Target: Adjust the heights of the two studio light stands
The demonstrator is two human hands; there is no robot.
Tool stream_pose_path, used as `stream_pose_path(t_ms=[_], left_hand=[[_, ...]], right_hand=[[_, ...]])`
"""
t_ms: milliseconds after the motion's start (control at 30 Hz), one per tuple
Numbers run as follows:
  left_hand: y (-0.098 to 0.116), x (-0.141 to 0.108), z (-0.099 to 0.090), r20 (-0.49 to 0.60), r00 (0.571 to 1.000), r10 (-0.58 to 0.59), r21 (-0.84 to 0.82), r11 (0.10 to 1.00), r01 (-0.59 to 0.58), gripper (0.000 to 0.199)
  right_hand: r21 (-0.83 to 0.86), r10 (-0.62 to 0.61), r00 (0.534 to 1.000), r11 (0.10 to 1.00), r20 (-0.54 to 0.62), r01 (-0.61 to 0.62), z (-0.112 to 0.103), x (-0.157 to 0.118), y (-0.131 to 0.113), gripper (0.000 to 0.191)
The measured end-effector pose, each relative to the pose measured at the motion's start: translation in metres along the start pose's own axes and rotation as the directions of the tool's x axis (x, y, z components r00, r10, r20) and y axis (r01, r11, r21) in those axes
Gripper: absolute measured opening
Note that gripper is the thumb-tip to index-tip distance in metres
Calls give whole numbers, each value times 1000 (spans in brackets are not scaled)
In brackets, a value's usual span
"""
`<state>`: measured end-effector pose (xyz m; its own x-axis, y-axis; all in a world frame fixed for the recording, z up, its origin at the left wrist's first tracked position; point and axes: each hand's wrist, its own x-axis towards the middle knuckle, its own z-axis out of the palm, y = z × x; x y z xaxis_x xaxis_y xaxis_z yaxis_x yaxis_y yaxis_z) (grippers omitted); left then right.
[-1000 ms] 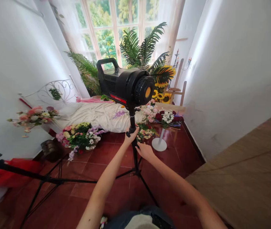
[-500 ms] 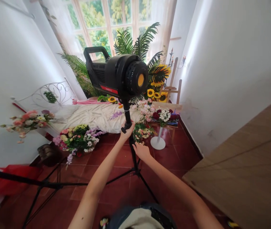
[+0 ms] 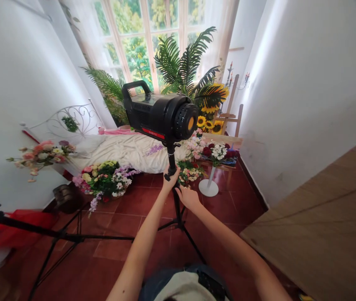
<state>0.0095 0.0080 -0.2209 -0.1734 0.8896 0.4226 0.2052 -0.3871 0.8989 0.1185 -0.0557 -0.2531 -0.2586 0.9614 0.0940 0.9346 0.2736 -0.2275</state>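
Observation:
A black studio light (image 3: 159, 115) with a top handle, a red label and a yellow-centred front sits on a black light stand (image 3: 177, 207). My left hand (image 3: 172, 180) is wrapped round the stand's upper column at a black collar with a knob, below the lamp. Lower down, my right hand (image 3: 189, 197) grips the same column from the right, its thumb along the near side and its other fingers partly hidden. The stand's legs are spread on the red tiled floor (image 3: 128, 228).
Another black stand (image 3: 62, 237) stretches across the left. Behind the light are a bed (image 3: 115, 152), a flower arrangement (image 3: 105, 179), a palm plant (image 3: 181, 62) and a wooden easel (image 3: 232, 113). A white round-based stand (image 3: 208, 188) is right of my hands; a brown panel (image 3: 322, 217) fills the right.
The light has come down, and less of the column shows between it and my left hand. Both hands keep their hold on the stand. The view has shifted slightly.

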Motion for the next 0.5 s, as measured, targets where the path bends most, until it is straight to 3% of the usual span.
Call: stream_pose_path(t_ms=[167,333,400,500], left_hand=[[0,2,-1,0,1000,8,32,999,-8,21],[0,-1,-1,-1,1000,24,11,1000,-24,20],[1,-2,-2,-6,999,33,6,999,-33,21],[3,-4,-3,-16,999,48,20,999,-47,21]], right_hand=[[62,-6,1000,998,-1,6,-3,-5,5,52],[182,28,998,983,-57,-17,12,-6,6,49],[338,54,996,941,-66,-29,21,-5,7,50],[630,103,994,774,-26,-64,35,-1,6,61]])
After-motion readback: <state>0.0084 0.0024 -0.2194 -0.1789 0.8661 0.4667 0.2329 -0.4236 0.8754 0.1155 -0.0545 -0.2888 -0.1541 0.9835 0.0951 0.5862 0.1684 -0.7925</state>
